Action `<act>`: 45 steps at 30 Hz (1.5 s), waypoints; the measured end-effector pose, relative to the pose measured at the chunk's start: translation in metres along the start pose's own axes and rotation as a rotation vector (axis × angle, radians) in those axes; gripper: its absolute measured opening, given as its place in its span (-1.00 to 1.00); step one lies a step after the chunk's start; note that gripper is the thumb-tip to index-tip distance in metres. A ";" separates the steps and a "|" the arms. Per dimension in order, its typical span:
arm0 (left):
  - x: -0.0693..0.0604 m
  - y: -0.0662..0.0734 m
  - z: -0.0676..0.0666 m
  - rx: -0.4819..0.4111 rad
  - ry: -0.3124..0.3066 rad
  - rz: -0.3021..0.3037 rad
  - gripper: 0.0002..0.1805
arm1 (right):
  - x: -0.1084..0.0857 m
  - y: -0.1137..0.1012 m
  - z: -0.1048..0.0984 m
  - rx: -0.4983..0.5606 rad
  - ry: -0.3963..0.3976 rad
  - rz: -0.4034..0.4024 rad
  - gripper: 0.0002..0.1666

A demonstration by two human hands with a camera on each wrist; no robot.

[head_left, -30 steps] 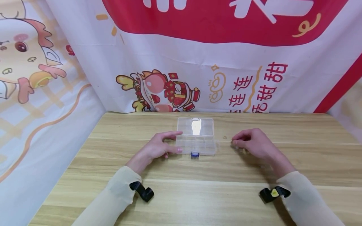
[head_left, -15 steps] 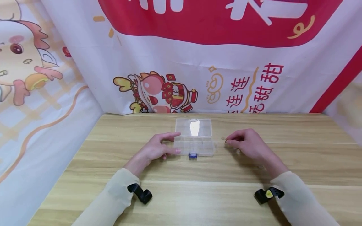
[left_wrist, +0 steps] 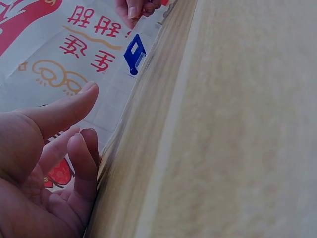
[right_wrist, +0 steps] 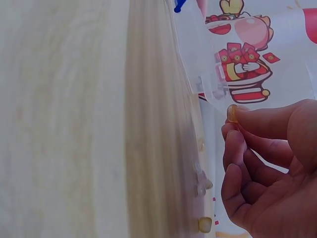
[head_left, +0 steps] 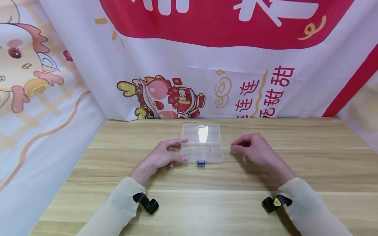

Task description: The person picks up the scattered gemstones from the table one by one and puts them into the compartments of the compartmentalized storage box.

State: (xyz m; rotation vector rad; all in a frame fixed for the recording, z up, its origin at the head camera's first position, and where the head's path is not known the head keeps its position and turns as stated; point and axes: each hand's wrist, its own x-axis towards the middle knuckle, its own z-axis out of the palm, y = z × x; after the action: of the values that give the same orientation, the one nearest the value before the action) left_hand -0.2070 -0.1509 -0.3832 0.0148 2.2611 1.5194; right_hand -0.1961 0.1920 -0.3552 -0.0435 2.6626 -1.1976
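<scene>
A clear plastic compartment box (head_left: 202, 154) lies open on the wooden table, its lid tipped back and a blue latch (head_left: 201, 163) at the front. My left hand (head_left: 160, 155) rests at the box's left end, thumb and index finger extended onto it, apart from each other. Just right of the box, my right hand (head_left: 256, 149) pinches a small translucent amber-coloured piece (right_wrist: 232, 113) between thumb and fingertip. Its exact kind is too small to tell. Below that hand, a yellowish piece (right_wrist: 205, 224) and clear pieces (right_wrist: 200, 179) lie on the table.
An amber ring-like piece (right_wrist: 201, 144) lies on the table near the box's right end. A printed cloth (head_left: 183, 59) hangs behind the table, and another cloth (head_left: 59, 98) borders its left side. Black camera mounts (head_left: 146, 203) sit on both wrists.
My right hand has moved left, closer to the box, with the small piece at its fingertips. The left hand stays at the box's left end.
</scene>
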 end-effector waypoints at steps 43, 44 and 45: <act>0.000 0.001 0.000 0.006 -0.005 0.007 -0.26 | 0.025 -0.034 0.036 -0.026 -0.027 -0.116 -0.87; 0.000 0.001 0.000 0.007 -0.006 0.010 -0.26 | 0.025 -0.034 0.036 -0.032 -0.023 -0.123 -0.88; -0.001 0.001 0.000 0.006 -0.006 0.012 -0.25 | 0.025 -0.035 0.037 -0.038 -0.019 -0.135 -0.89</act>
State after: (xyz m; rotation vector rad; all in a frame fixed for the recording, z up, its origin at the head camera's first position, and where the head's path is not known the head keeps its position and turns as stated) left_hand -0.2065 -0.1509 -0.3822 0.0343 2.2649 1.5166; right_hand -0.2147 0.1386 -0.3582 -0.2438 2.7030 -1.1793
